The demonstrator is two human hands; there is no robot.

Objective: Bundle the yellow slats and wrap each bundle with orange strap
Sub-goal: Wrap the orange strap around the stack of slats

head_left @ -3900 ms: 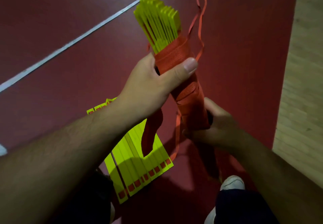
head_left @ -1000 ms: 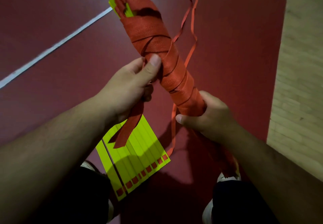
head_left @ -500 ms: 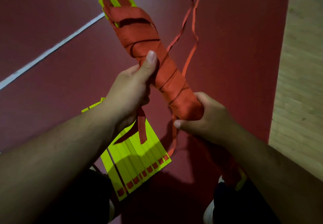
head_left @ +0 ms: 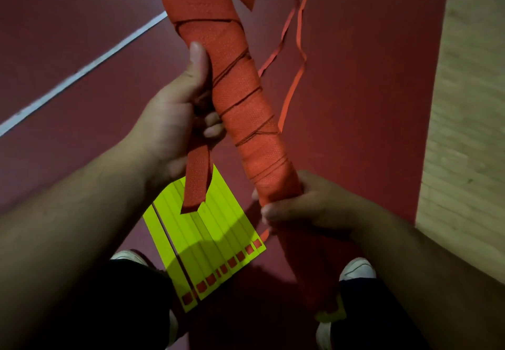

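At the top edge of the view the bundle (head_left: 240, 98) is cut off, so its upper end is out of sight. The orange strap (head_left: 216, 8) covers nearly all of it, hiding the slats inside. Only a yellow corner (head_left: 330, 315) shows at the dim lower end, between the white shoes (head_left: 356, 269).

The bundle is held tilted above the dark red floor (head_left: 369, 131), wound in overlapping, crossing turns. The left grip (head_left: 175, 120) is closed around its middle, thumb (head_left: 198, 57) laid along the wrap, and a loose strap tail (head_left: 198, 183) hangs from it. The right grip (head_left: 308, 205) clasps the bundle lower down.

Loose yellow slats (head_left: 218, 240) with orange end squares lie side by side on the floor, partly under the left forearm. A thin orange ribbon (head_left: 299, 35) trails beyond the bundle.
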